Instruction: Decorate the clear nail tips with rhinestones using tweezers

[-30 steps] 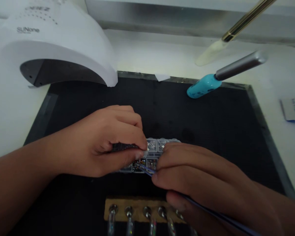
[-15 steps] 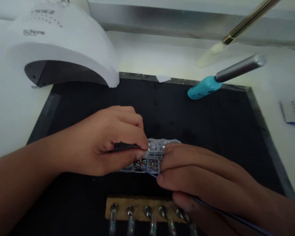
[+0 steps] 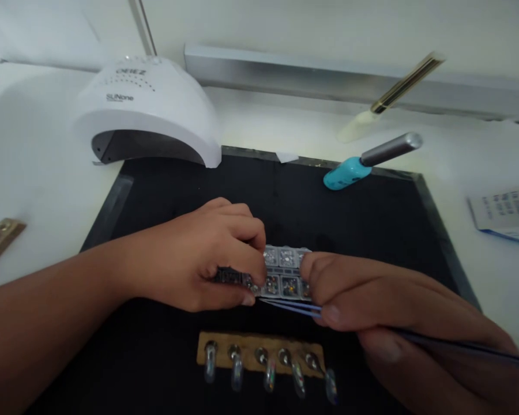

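Observation:
A clear compartment case of rhinestones [image 3: 289, 271] lies on the black mat. My left hand [image 3: 211, 259] grips its left part, fingers curled over the top and thumb at the front edge, covering several compartments. Blue tweezers [image 3: 290, 308] are held in my right hand [image 3: 372, 294]. Their tips lie close together at the case's front edge, by my left thumb; I cannot tell whether a stone is between them. Knuckles of my right hand rest against the case's right end. In front of the case, a wooden strip [image 3: 259, 353] bears several glittery nail tips on metal holders.
A white nail lamp [image 3: 155, 115] stands at the back left. Behind the mat [image 3: 263, 196] are a teal bottle [image 3: 346, 174] with a grey cap and a pale bottle [image 3: 357, 127] with a gold cap. A printed box [image 3: 504, 210] is at right, another wooden holder [image 3: 0, 239] at left.
The tweezers' tips have come out of a stone compartment to the case's front edge. My left thumb has shifted down to that edge. The whole view has moved, showing more of the table.

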A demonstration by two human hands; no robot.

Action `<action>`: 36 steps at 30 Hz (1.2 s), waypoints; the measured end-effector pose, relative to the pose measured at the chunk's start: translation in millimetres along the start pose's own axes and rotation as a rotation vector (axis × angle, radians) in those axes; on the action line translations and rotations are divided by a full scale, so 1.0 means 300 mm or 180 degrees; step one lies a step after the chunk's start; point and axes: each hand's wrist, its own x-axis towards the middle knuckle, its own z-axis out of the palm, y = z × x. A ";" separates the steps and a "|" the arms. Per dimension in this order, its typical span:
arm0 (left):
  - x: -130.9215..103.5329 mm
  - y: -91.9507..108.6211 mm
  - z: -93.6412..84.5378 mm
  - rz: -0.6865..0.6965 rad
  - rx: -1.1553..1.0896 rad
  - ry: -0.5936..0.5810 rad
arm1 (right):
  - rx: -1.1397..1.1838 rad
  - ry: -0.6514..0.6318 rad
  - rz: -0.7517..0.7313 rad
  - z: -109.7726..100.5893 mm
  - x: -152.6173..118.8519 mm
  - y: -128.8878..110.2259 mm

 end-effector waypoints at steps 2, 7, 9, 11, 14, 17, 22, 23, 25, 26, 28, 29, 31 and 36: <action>-0.001 0.002 0.002 -0.0030 0.0060 -0.0048 | -0.0088 0.0005 0.0051 -0.005 0.000 -0.010; -0.005 -0.006 0.006 -0.0018 0.0025 0.0066 | -0.0154 -0.0076 0.0105 -0.006 0.006 -0.011; -0.004 -0.012 0.008 0.0043 -0.0077 0.0169 | -0.0061 -0.0102 0.0079 -0.003 0.008 -0.002; -0.002 -0.019 0.011 0.0098 -0.0188 0.0296 | -0.0072 -0.0143 0.0102 0.000 0.008 0.005; 0.001 -0.026 0.016 0.0151 -0.0275 0.0438 | -0.0289 -0.0239 0.0138 0.003 0.007 0.005; 0.004 -0.030 0.019 0.0188 -0.0310 0.0509 | -0.0451 -0.0449 0.0089 0.002 0.008 -0.001; 0.007 -0.027 0.018 0.0137 -0.0360 0.0486 | -0.0708 -0.0578 0.0024 0.006 0.019 -0.004; 0.007 -0.027 0.017 0.0127 -0.0355 0.0471 | -0.0744 -0.0584 0.0019 0.009 0.022 -0.002; 0.007 -0.025 0.017 0.0120 -0.0352 0.0462 | -0.0799 -0.0616 0.0030 0.016 0.025 0.002; 0.007 -0.025 0.017 0.0110 -0.0352 0.0461 | -0.0814 -0.0615 0.0021 0.020 0.026 0.005; 0.006 -0.024 0.018 0.0081 -0.0364 0.0449 | -0.0822 -0.0576 -0.0037 0.027 0.026 0.011; 0.006 -0.024 0.018 0.0069 -0.0370 0.0444 | -0.0830 -0.0565 -0.0022 0.029 0.025 0.013; 0.005 -0.024 0.019 0.0055 -0.0372 0.0443 | -0.0788 -0.0511 0.0013 0.031 0.022 0.018; 0.009 -0.022 0.017 0.0035 -0.0396 0.0400 | -0.0371 -0.0357 0.0025 0.029 0.014 0.027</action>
